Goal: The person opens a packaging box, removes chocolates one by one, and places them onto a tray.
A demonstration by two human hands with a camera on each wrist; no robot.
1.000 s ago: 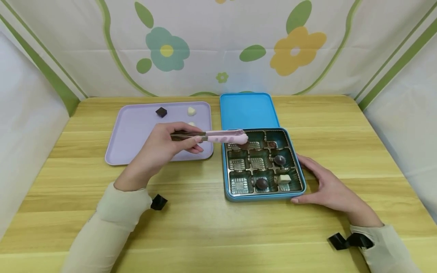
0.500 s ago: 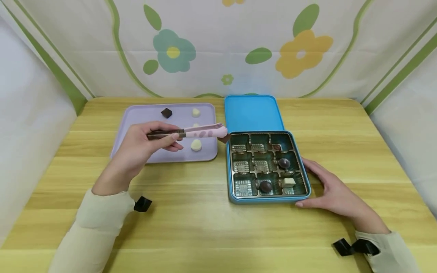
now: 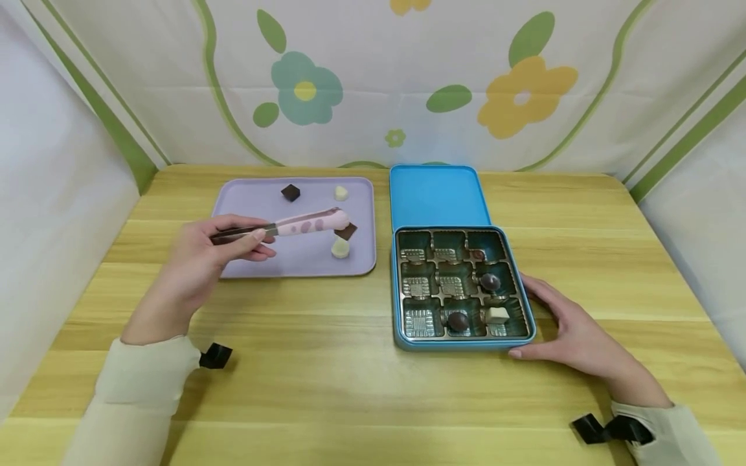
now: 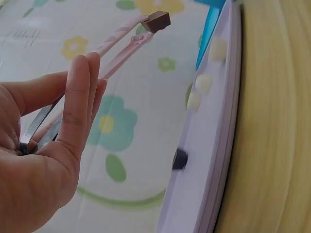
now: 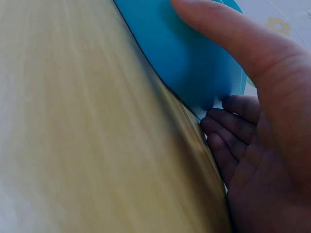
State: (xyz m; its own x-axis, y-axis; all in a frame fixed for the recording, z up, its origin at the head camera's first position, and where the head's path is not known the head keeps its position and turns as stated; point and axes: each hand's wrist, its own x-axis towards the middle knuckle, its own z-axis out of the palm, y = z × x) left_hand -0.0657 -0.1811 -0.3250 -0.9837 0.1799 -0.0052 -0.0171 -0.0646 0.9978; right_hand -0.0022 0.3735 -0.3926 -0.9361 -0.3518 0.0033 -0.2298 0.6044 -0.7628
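Observation:
My left hand [image 3: 195,265] pinches pink-tipped tongs [image 3: 305,224]. Their tips grip a square brown chocolate [image 4: 157,22], held above the lilac tray [image 3: 250,197]. On the tray lie a dark chocolate [image 3: 291,192] and white chocolates [image 3: 340,248], one of them hidden behind the tongs in the head view. My right hand [image 3: 574,333] holds the near right corner of a blue tin [image 3: 408,345], thumb on the front and fingers along the side. Inside the tin's divided insert sit dark round chocolates [image 3: 458,321] and a white square chocolate [image 3: 497,315].
The tin's blue lid [image 3: 440,197] lies flat behind it, beside the tray. A flowered cloth [image 3: 373,84] hangs along the back edge of the wooden table [image 3: 350,401]. Black wrist mounts [image 3: 215,356] stick out near both cuffs.
The left hand has moved left with the tongs and the brown chocolate, from over the tin to over the tray. The right hand stays at the tin. The head view has shifted slightly.

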